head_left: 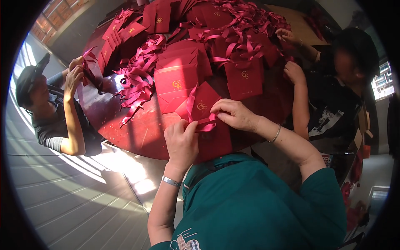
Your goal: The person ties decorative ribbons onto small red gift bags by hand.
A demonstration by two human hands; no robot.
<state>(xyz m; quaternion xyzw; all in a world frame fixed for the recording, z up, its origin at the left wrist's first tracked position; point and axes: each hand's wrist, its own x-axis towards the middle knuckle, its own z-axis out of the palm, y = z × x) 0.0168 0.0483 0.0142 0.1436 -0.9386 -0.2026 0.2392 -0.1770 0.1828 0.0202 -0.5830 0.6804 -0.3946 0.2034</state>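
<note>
Just in front of me, a red paper gift bag [203, 104] with a gold emblem lies tilted at the table's near edge. My left hand [183, 139] pinches a dark pink ribbon [204, 122] at the bag's lower left. Opposite it, the fingers of my right hand [235, 115] are closed on the same ribbon at the bag's right side. A length of ribbon stands up along the bag's left edge. Under my hands lies another red bag [218, 139]. Whether the ribbon is knotted is too small to tell.
A stack of red bags [177, 81] stands just beyond. Loose ribbons [137, 81] are heaped left of it, with more bags and ribbons farther back on the round red table [141, 137]. One person [52, 104] works at the left, another [333, 91] at the right.
</note>
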